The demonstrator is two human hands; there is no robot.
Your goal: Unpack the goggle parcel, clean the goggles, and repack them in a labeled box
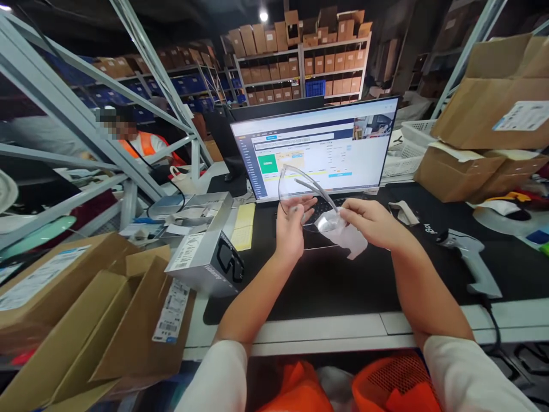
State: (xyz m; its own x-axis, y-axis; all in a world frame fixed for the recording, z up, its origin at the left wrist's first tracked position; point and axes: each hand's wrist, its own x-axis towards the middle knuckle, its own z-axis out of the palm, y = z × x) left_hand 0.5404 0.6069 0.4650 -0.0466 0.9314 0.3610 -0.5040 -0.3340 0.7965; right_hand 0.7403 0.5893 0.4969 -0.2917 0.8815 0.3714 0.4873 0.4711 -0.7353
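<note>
In front of the monitor, both my hands hold up a pair of clear glasses (322,193) with transparent lenses and see-through arms. My left hand (290,229) grips the left edge, its thumb in front and its fingers partly seen through the lens. The thumb and fingers of my right hand (371,222) are pinched on the right side. Below that hand hangs a thin, clear-whitish plastic piece (351,240), wrapping or film by its look. A grey box (203,266) printed with dark eyewear stands left of my left forearm.
Behind the glasses stands a lit monitor (364,160), with a keyboard (315,214) partly hidden below it. A barcode scanner (472,260) lies right on the black mat (343,286). Open cartons (141,320) crowd the left; more boxes (454,169) are stacked right. A person in an orange vest (147,144) sits beyond the metal frame.
</note>
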